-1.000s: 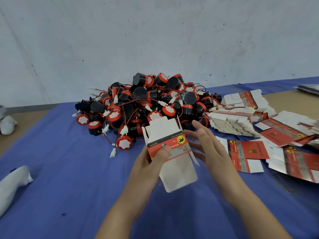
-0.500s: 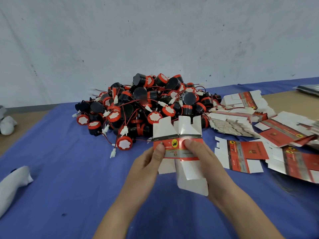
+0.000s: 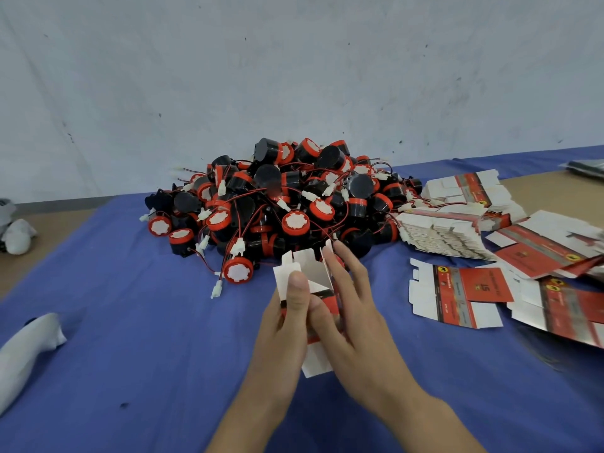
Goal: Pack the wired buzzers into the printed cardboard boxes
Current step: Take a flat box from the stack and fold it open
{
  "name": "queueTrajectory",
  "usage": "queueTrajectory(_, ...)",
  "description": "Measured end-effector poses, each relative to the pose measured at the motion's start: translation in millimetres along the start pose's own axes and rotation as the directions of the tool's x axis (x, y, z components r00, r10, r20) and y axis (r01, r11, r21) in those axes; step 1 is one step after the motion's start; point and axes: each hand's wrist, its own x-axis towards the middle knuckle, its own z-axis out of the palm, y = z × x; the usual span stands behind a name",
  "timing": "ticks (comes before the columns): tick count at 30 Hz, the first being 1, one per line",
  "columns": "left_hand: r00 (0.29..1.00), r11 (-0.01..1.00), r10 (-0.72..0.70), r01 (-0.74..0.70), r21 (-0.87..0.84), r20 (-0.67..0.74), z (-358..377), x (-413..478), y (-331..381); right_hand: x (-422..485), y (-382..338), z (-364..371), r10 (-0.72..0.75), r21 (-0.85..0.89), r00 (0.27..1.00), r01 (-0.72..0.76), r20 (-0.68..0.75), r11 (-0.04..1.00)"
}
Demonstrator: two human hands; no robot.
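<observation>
A big heap of black-and-red wired buzzers (image 3: 281, 204) with white plugs lies at the back of the blue cloth (image 3: 130, 338). In front of it I hold one printed cardboard box (image 3: 310, 276), partly unfolded, its white flaps up. My left hand (image 3: 287, 318) grips its left side with the thumb on the front face. My right hand (image 3: 346, 308) lies over its right side, fingers fairly straight along the panel and thumb pressed on the red band. The box's lower flap (image 3: 315, 364) sticks out below my hands.
Flat printed box blanks (image 3: 457, 295) lie on the cloth to the right, with stacks of more blanks (image 3: 447, 233) behind them. A white cloth object (image 3: 26, 351) lies at the left edge, another (image 3: 18, 235) farther back. A pale wall stands close behind.
The box has come closer and turned. My right hand went from beside the box to lying over its right side, and the top flaps now stand apart.
</observation>
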Motion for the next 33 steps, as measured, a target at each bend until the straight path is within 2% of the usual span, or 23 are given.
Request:
queueTrajectory(7, 0.998, 1.0, 0.022, -0.023, -0.017, -0.054, 1.0, -4.0, -3.5, -4.2, -2.1, -2.5, -0.029, -0.011, 1.0, 0.029, 0.012, 1.0)
queueTrajectory(14, 0.995, 1.0, 0.01, -0.011, -0.004, -0.102, 3.9, -3.5, -4.2, -5.1, -5.2, -1.7, -0.041, 0.071, 0.999, 0.04, 0.023, 0.997)
queueTrajectory(33, 0.993, 0.996, 0.061, -0.054, 0.07, -0.098, 3.2, -4.8, -2.7, -5.3, -5.2, -4.3, -0.113, 0.028, 0.993, 0.113, -0.029, 0.993)
